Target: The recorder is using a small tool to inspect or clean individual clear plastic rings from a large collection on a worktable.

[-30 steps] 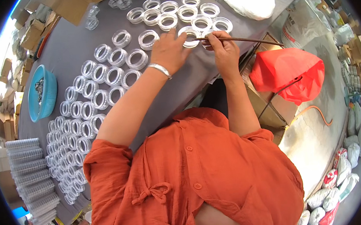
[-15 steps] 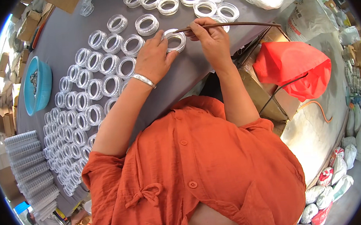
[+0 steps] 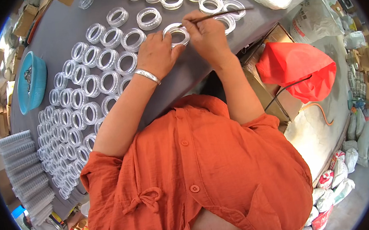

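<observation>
A blue basket (image 3: 42,84) holding small silvery pieces (image 3: 28,79) stands by the surface's (image 3: 182,74) left edge. Near the front edge, the left hand's (image 3: 156,56) loosely bent fingers touch one clear ring (image 3: 168,28), grip unclear; the right hand's (image 3: 209,39) pinch a brown stick (image 3: 225,13), tip at its rim.

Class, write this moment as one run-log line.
left hand: touching ring | right hand: holding stick, tip at ring | other rings: on table
</observation>
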A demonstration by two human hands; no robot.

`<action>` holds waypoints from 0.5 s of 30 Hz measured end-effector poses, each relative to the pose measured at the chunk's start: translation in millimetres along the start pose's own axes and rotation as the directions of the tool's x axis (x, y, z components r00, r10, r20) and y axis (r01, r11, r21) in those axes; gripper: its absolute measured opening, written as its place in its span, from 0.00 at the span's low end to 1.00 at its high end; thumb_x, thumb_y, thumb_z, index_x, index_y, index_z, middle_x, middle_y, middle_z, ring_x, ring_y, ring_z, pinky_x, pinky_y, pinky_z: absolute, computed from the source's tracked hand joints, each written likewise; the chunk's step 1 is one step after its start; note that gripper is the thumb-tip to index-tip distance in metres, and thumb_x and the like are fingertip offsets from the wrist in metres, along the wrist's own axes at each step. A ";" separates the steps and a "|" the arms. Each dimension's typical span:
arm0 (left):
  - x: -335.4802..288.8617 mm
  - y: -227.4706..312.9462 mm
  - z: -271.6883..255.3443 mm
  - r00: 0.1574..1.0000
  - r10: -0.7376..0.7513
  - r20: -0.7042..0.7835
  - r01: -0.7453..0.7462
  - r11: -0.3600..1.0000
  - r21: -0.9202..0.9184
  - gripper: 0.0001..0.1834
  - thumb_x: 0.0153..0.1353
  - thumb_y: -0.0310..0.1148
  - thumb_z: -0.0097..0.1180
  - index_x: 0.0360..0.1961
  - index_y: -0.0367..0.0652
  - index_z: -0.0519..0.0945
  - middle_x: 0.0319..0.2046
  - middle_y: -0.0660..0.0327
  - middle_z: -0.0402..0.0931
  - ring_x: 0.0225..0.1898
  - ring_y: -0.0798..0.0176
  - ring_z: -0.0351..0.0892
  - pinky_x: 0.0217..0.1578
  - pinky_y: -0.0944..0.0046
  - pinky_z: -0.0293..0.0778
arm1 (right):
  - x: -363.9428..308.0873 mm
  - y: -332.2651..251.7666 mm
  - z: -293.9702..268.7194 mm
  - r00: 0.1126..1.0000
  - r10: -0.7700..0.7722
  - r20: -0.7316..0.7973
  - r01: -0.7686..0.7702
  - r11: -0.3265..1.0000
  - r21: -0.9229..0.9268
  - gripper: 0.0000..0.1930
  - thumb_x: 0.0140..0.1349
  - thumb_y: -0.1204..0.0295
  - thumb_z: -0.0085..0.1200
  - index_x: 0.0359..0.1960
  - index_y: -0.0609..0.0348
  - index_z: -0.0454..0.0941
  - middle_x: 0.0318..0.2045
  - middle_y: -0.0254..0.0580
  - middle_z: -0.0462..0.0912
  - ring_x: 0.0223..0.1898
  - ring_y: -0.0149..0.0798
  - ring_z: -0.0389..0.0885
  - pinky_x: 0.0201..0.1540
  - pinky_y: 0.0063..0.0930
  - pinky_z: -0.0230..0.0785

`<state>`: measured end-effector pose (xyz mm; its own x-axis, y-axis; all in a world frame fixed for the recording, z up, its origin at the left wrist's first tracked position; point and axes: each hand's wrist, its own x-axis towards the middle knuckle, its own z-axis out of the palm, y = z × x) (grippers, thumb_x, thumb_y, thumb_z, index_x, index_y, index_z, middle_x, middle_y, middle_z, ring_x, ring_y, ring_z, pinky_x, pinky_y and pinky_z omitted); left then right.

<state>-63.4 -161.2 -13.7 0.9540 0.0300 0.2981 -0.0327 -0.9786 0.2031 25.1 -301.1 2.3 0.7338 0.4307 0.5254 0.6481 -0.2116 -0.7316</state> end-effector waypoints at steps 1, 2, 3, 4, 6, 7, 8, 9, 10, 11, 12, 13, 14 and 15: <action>0.4 0.7 -1.1 1.000 -0.010 0.009 0.010 1.000 0.009 0.23 0.60 0.45 0.57 0.46 0.36 0.77 0.43 0.48 0.76 0.46 0.46 0.74 0.47 0.53 0.72 | 3.5 -3.8 -9.1 0.998 0.053 0.023 -0.053 0.998 -0.021 0.06 0.59 0.72 0.54 0.32 0.61 0.78 0.25 0.49 0.81 0.29 0.51 0.80 0.33 0.36 0.71; 1.2 0.9 -1.7 1.000 -0.020 0.018 0.019 1.000 0.018 0.23 0.60 0.46 0.57 0.45 0.36 0.77 0.42 0.48 0.76 0.46 0.46 0.74 0.47 0.54 0.72 | 7.2 -7.5 -16.2 0.993 0.106 0.044 -0.104 0.994 -0.044 0.06 0.59 0.71 0.53 0.31 0.61 0.78 0.24 0.49 0.81 0.29 0.52 0.80 0.33 0.38 0.71; 1.4 1.0 -0.2 0.999 -0.027 0.029 0.026 0.999 0.026 0.23 0.60 0.46 0.57 0.45 0.36 0.78 0.41 0.49 0.76 0.45 0.46 0.74 0.46 0.54 0.72 | 10.2 -11.1 -20.8 0.992 0.091 0.082 -0.083 0.992 -0.096 0.07 0.59 0.70 0.53 0.31 0.61 0.78 0.23 0.50 0.80 0.28 0.52 0.80 0.33 0.37 0.71; 0.8 -2.1 2.0 0.999 -0.038 0.020 0.037 0.999 0.024 0.25 0.59 0.49 0.58 0.46 0.37 0.78 0.42 0.50 0.77 0.46 0.47 0.74 0.46 0.54 0.72 | 13.3 -14.3 -24.5 0.990 0.077 0.120 -0.059 0.988 -0.146 0.08 0.59 0.69 0.52 0.31 0.62 0.78 0.22 0.50 0.80 0.28 0.52 0.80 0.33 0.37 0.71; -0.3 -3.1 1.3 0.996 -0.074 0.043 0.075 0.997 -0.016 0.26 0.58 0.50 0.59 0.47 0.37 0.78 0.43 0.50 0.77 0.47 0.48 0.75 0.47 0.54 0.72 | 17.2 -13.6 -30.0 0.955 0.172 0.243 -0.132 0.976 -0.176 0.09 0.62 0.68 0.53 0.34 0.63 0.80 0.22 0.41 0.81 0.26 0.32 0.80 0.33 0.26 0.71; 0.9 -2.6 1.0 0.995 -0.088 0.054 0.090 0.995 -0.036 0.27 0.58 0.50 0.59 0.47 0.37 0.78 0.44 0.50 0.77 0.47 0.48 0.75 0.47 0.54 0.72 | 17.9 -10.9 -32.4 0.937 0.228 0.263 -0.206 0.972 -0.110 0.10 0.62 0.68 0.53 0.34 0.63 0.80 0.23 0.40 0.82 0.27 0.31 0.80 0.34 0.25 0.71; 2.0 -1.5 1.5 0.994 -0.092 0.052 0.095 0.995 -0.043 0.27 0.57 0.50 0.59 0.47 0.37 0.78 0.45 0.50 0.77 0.48 0.48 0.75 0.47 0.54 0.72 | 18.5 -8.3 -34.5 0.916 0.281 0.286 -0.280 0.959 -0.046 0.10 0.62 0.68 0.53 0.34 0.64 0.80 0.24 0.39 0.82 0.28 0.30 0.81 0.35 0.23 0.72; 2.5 -1.4 1.2 0.994 -0.097 0.050 0.100 0.994 -0.046 0.27 0.57 0.50 0.60 0.48 0.37 0.78 0.45 0.50 0.77 0.48 0.49 0.75 0.47 0.54 0.72 | 19.0 -6.7 -34.8 0.891 0.328 0.313 -0.352 0.936 0.022 0.10 0.62 0.68 0.53 0.34 0.64 0.80 0.25 0.38 0.82 0.29 0.29 0.81 0.36 0.22 0.72; 2.6 -1.1 1.3 0.994 -0.103 0.049 0.105 0.993 -0.049 0.28 0.57 0.50 0.60 0.48 0.37 0.78 0.46 0.50 0.77 0.49 0.49 0.75 0.47 0.54 0.72 | 18.2 -5.9 -33.9 0.873 0.335 0.354 -0.394 0.913 0.107 0.10 0.63 0.69 0.53 0.35 0.64 0.80 0.26 0.37 0.82 0.30 0.28 0.81 0.37 0.21 0.73; 1.8 -1.5 1.2 0.992 -0.108 0.058 0.113 0.990 -0.089 0.28 0.56 0.50 0.61 0.49 0.37 0.77 0.46 0.50 0.78 0.48 0.48 0.75 0.47 0.54 0.72 | 15.7 -5.6 -32.0 0.854 0.337 0.396 -0.435 0.880 0.189 0.09 0.63 0.69 0.53 0.35 0.64 0.80 0.27 0.37 0.82 0.31 0.27 0.81 0.38 0.20 0.73; 3.5 -3.4 -0.4 0.992 -0.111 0.060 0.118 0.985 -0.128 0.29 0.56 0.49 0.61 0.50 0.37 0.77 0.46 0.50 0.78 0.48 0.48 0.76 0.47 0.54 0.72 | 16.1 -5.3 -30.0 0.839 0.330 0.433 -0.469 0.842 0.268 0.09 0.64 0.69 0.53 0.35 0.64 0.79 0.28 0.36 0.82 0.32 0.27 0.80 0.39 0.20 0.73; 5.2 -5.0 -1.9 0.992 -0.113 0.062 0.122 0.979 -0.166 0.29 0.55 0.49 0.62 0.51 0.38 0.76 0.46 0.50 0.78 0.48 0.48 0.76 0.47 0.53 0.72 | 14.2 -4.3 -25.8 0.860 0.282 0.426 -0.444 0.824 0.352 0.09 0.63 0.70 0.54 0.35 0.65 0.79 0.27 0.36 0.82 0.32 0.26 0.80 0.38 0.19 0.73; 7.0 -6.3 -3.1 0.990 -0.127 0.062 0.137 0.969 -0.204 0.30 0.55 0.49 0.62 0.52 0.38 0.75 0.45 0.50 0.78 0.47 0.47 0.76 0.47 0.54 0.72 | 10.3 -2.5 -18.8 0.880 0.234 0.414 -0.417 0.799 0.434 0.08 0.63 0.71 0.54 0.35 0.65 0.79 0.27 0.35 0.82 0.31 0.25 0.80 0.36 0.19 0.73; 6.7 -6.5 -3.3 0.988 -0.139 0.070 0.152 0.958 -0.243 0.32 0.54 0.49 0.63 0.54 0.38 0.75 0.45 0.50 0.79 0.47 0.47 0.77 0.47 0.54 0.72 | 5.7 -0.4 -11.0 0.897 0.193 0.398 -0.392 0.764 0.513 0.08 0.62 0.72 0.55 0.35 0.66 0.80 0.27 0.35 0.82 0.30 0.24 0.79 0.35 0.18 0.73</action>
<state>-57.8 -153.9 -9.9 0.9677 0.1519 0.2010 0.0418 -0.8836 0.4663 31.2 -308.2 10.4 0.7018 0.6947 0.1574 0.1029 0.1197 -0.9875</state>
